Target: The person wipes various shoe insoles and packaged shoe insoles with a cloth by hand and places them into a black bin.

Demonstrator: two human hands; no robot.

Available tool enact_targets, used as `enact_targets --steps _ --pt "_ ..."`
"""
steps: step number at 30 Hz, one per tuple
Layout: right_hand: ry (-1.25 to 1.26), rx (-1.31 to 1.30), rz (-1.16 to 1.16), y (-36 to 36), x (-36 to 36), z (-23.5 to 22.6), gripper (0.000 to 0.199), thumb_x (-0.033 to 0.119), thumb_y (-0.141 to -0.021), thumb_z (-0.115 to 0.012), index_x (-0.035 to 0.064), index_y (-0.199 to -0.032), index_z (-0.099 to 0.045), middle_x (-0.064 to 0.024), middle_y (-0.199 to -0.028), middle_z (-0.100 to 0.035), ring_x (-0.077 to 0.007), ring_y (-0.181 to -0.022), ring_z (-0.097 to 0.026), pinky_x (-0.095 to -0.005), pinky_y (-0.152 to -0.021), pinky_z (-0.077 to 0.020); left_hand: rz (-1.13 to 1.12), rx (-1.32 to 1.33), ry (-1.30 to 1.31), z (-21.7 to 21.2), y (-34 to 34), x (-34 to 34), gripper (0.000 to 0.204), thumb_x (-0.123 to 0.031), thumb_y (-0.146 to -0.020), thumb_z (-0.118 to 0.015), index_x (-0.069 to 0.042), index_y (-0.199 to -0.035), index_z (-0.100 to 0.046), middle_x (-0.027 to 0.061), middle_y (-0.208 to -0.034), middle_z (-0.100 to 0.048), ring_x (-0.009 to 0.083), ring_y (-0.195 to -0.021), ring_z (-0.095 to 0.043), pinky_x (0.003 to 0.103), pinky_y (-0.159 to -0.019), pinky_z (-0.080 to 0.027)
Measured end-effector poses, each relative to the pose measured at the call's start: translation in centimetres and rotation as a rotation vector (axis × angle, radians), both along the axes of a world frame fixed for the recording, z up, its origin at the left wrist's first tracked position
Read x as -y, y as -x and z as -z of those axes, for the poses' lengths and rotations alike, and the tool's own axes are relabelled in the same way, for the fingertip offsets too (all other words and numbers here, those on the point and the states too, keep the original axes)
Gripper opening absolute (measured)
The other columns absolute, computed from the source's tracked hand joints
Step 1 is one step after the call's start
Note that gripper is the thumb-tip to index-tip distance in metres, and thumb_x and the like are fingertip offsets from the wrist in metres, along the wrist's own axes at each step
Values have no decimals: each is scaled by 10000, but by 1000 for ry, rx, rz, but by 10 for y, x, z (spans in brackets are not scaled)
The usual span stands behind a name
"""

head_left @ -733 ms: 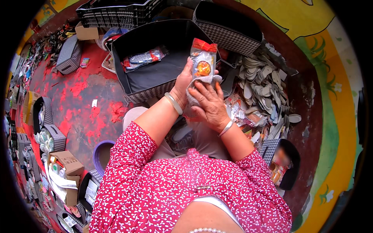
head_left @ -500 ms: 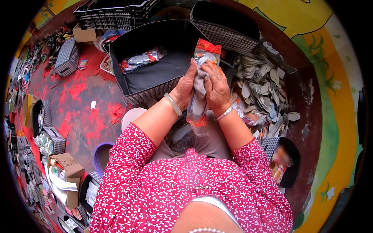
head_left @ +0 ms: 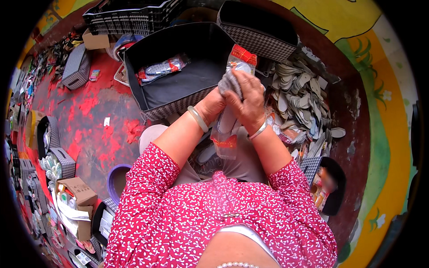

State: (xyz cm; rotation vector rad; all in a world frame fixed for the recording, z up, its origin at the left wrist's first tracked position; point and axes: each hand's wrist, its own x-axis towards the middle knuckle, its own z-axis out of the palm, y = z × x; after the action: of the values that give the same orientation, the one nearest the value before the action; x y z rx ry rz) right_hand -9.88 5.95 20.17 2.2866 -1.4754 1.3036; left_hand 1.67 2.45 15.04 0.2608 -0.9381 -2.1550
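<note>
Our right hand (head_left: 251, 99) grips the grey cloth (head_left: 229, 84); let's steady the packet (head_left: 241, 60) with our left hand (head_left: 212, 103) (we can't tell its grip).

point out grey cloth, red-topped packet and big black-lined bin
Grey cloth (head_left: 228, 83), head view: its bunched middle.
Red-topped packet (head_left: 243, 54), head view: its red end.
Big black-lined bin (head_left: 187, 87), head view: its bare floor.

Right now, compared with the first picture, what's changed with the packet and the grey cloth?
The grey cloth, earlier spread over the clear packet, is now bunched up a little higher in the right hand. The packet's top has shifted slightly right, and its lower red band shows more clearly. The left hand no longer shows its thumb along the packet. The packaged items in the black-lined bin stayed put.
</note>
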Motion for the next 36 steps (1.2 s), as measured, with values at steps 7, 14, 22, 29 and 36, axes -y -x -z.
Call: enact_targets --steps 7,14,22,29,36 --pt "244 58 60 33 29 -4 229 61 -806 -585 48 -1024 -656 -95 -956 -636 -251 -900 -577 -347 -836 -456 220 -3 66 -15 1 -8 864 71 -707 -561 -166 -1454 -197 119 -1296 -463 267 -1160 -501 382 -936 -436" --pt "-633 1722 -695 141 60 -16 385 267 -975 -378 -9 -1210 -507 -149 -1195 -564 -267 -1088 -558 -397 -966 -437 340 -168 -108 -14 -7 -6 874 84 -675 -549 -175 -1447 -233 169 -1378 -375 357 -1223 -435 507 -929 -448" --pt "-802 1559 -889 91 17 -18 658 557 -909 -397 20 -1287 -440 -200 -1320 -454 -316 -1196 -469 -437 -1031 -353 484 -40 -89 -18 -17 -7 809 90 -663 -546 -54 -1413 -279 207 -1312 -440 389 -1188 -467 499 -902 -468" --pt "-1068 1199 -951 96 6 -16 624 315 -802 -628 12 -1309 -426 -219 -1303 -455 -293 -1183 -491 -375 -1002 -389 562 112 -28 -14 -16 -6 727 90 -686 -530 -24 -1378 -336 225 -1234 -502 365 -1114 -536 453 -877 -495" --pt "-1382 702 -348 85 -2 -28 312 72 -751 -691 -7 -1038 -597 -18 -906 -611 -79 -809 -568 -210 -717 -475 577 364 -6 6 -7 3 577 78 -716 -543 19 -1282 -444 204 -1175 -555 331 -1028 -595 429 -877 -498"
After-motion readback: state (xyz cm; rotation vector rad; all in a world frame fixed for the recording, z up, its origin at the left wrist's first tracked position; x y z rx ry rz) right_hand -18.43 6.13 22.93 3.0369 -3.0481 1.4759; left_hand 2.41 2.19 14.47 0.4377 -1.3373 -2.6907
